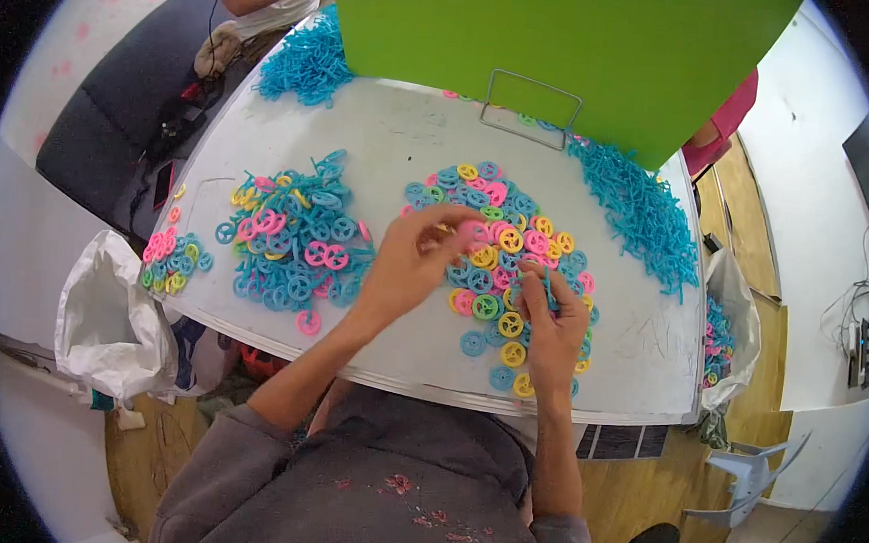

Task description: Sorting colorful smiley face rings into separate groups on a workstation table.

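A loose pile of small spoked plastic wheels (485,307) in blue, pink, yellow and green lies on the white table in front of me. Over its left side, my left hand (417,261) is closed in a pinch, with a pink wheel (473,234) at its fingertips. My right hand (553,332) hovers over the pile's right side, fingers curled round a teal plastic stick (550,285); its lower end is hidden by the hand. The two hands are apart. Left of them sits a heap of teal sticks with wheels on them (301,255).
A green panel (564,52) with a wire frame (529,109) stands at the table's far side. Teal sticks are heaped at the far left (308,63) and right (644,219). More wheels (175,258) lie near the left edge. White sacks (113,314) flank the table. Another person (267,2) sits far left.
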Tool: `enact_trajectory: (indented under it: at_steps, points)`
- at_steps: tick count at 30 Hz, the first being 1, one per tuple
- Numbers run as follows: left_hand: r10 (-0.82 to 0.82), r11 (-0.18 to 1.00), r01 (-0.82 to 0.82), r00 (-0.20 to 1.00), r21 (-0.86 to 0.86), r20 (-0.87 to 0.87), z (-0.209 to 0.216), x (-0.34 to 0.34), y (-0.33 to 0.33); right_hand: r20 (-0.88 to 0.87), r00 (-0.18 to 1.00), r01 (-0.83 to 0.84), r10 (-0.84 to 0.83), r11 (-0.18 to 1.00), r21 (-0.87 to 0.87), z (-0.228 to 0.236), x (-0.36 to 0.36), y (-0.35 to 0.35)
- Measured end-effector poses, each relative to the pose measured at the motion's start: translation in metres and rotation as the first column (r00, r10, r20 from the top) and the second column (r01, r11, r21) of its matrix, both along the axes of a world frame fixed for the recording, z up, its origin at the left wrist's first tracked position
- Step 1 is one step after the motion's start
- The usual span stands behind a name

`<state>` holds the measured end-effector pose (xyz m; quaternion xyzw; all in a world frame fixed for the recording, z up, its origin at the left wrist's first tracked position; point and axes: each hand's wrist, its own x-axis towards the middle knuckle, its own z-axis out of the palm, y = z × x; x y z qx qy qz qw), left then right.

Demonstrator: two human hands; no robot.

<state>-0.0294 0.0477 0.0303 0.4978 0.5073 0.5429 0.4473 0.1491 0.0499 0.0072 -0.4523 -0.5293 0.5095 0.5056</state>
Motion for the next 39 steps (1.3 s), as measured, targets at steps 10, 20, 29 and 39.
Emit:
enact_trajectory:
  at_steps: [10, 20, 29, 39]
  points:
    - [-0.079, 0.989, 0.108, 0.959, -0.096, 0.271, -0.012, 0.024, -0.029, -0.033, 0.999, 0.026, -0.027, 0.999, -0.043, 0.001, -0.003, -0.01]
    - [0.03, 0.999, -0.023, 0.976, -0.038, 0.217, -0.017, 0.032, -0.035, 0.067, 0.997, 0.026, -0.026, 1.0, -0.006, -0.005, -0.009, -0.013]
    - [0.259, 0.95, -0.245, 0.964, 0.193, -0.052, -0.037, 0.043, -0.034, -0.044, 0.999, 0.0, -0.009, 0.978, -0.206, 0.001, -0.018, -0.014]
    - [0.094, 0.995, -0.095, 0.994, 0.016, 0.064, -0.027, 0.021, -0.036, 0.018, 1.0, -0.017, 0.016, 0.998, 0.053, 0.02, -0.023, -0.018]
